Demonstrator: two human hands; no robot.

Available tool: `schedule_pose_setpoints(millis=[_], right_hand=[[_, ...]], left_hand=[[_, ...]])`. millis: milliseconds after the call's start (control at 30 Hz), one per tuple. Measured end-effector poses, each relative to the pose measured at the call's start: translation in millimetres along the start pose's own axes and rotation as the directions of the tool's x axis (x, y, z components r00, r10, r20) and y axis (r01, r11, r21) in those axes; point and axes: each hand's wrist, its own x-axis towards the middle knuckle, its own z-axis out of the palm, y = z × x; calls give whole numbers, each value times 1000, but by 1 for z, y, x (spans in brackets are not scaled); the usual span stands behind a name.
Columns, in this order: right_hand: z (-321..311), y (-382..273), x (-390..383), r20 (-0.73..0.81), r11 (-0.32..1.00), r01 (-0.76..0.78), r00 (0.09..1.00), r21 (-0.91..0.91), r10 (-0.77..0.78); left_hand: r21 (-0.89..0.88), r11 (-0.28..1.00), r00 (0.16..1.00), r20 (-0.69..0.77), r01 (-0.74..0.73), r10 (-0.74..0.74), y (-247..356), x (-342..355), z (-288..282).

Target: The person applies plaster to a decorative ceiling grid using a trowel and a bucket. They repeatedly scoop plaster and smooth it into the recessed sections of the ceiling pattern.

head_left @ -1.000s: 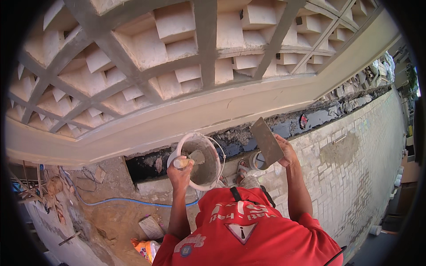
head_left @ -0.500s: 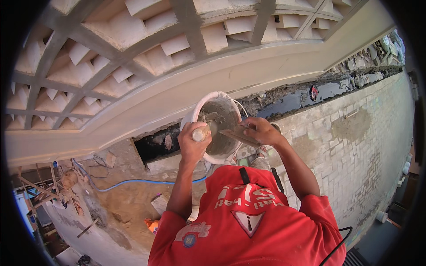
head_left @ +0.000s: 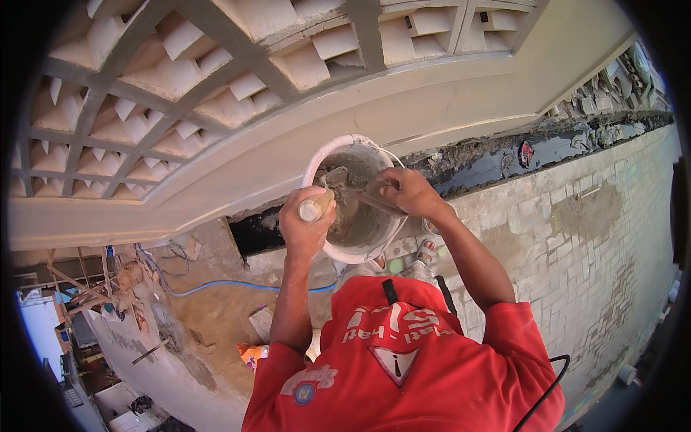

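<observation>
Trowel point(head_left: 324, 199), wooden-handled, sits clasped in the left hand point(head_left: 296, 225); the right hand point(head_left: 412, 192) pinches a flat brown board point(head_left: 381, 204) over a round whitish bucket point(head_left: 325, 153), mid-frame.

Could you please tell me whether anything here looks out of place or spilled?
Yes, two things: a red scrap lies in the wet, dark trench beside the wall, like stray litter; and a brownish patch covers some of the paler block paving at right, possibly spilled mortar or sand.
</observation>
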Motion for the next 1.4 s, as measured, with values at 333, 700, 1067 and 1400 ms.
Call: schedule_pose_setpoints(millis=[333,700,1067,1400], right_hand=[[-57,107,-83,116,235,-201,936,951,331],[64,439,-164,-224,625,-708,584,329,780],[217,645,-54,-56,543,-574,717,-613,695],[217,705,-75,-148,567,-719,662,-401,735]], left_hand=[[-79,970,973,5,229,-229,26,-20,58],[143,974,946,248,178,-209,-95,-62,135],[253,967,989,144,7,-45,-201,-91,159],[332,933,988,118,-136,102,-189,-81,157]])
